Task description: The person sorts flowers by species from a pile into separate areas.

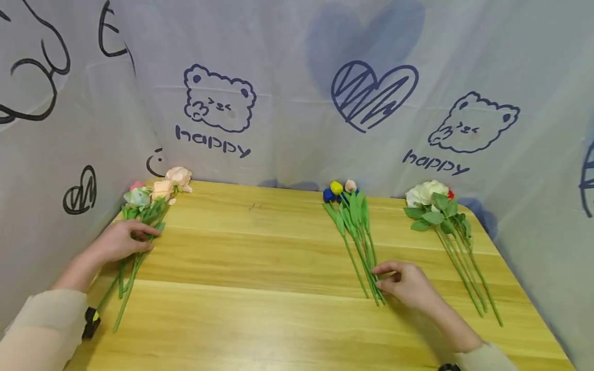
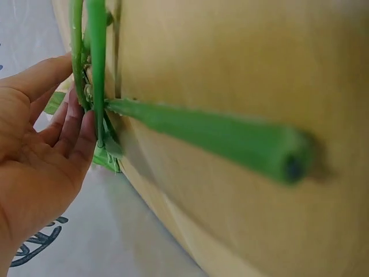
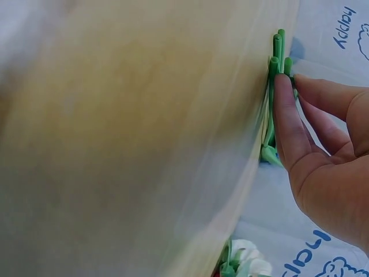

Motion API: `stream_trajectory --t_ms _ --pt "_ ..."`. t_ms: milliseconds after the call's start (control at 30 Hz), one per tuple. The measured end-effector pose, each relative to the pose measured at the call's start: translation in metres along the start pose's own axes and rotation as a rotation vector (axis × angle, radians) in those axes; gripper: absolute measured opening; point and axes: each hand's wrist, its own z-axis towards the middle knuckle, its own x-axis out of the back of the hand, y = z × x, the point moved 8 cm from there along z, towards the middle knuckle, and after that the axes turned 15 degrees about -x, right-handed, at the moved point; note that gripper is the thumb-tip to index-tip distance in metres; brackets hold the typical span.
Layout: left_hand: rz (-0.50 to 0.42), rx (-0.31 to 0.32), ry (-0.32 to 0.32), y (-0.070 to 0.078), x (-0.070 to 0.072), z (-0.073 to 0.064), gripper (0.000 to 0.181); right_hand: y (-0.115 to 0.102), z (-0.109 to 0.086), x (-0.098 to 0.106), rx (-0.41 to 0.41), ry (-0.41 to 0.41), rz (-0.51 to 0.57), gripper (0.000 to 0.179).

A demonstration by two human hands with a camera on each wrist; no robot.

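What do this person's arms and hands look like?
Left hand and right hand show no gloves. Left sleeve and right sleeve are cream. A black device with a yellow patch shows beside the left sleeve; another black item by the right.

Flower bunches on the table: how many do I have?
3: the peach bunch at the left, the tulip bunch right of centre, and the white-and-red bunch farthest right. Some individual blooms may be hidden.

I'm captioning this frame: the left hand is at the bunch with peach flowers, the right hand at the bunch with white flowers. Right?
Not quite: the head view shows the right hand at the middle bunch with the yellow flower. The rest stands.
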Motion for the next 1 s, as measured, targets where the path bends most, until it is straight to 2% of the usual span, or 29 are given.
stream_trajectory --t_ms 167,467,600,833,1000 --pt "0.016 0.003 -0.014 0.001 0.001 0.004 0.038 0.000 0.000 0.002 0.000 0.007 -0.002 0.026" --pt "0.016 0.029 0.011 -0.011 -0.002 0.003 0.043 0.002 0.001 0.000 -0.014 -0.009 0.000 0.026" --pt "-0.004 0.036 0.020 -0.009 -0.002 0.003 0.043 0.001 0.001 0.000 -0.014 -0.009 -0.002 0.026" --pt "0.068 0.013 0.006 -0.003 -0.002 0.006 0.039 0.002 0.002 0.000 -0.014 -0.005 -0.010 0.026" --pt "0.074 0.008 0.004 -0.002 -0.003 0.010 0.039 0.001 0.001 -0.001 0.003 -0.015 -0.003 0.027"
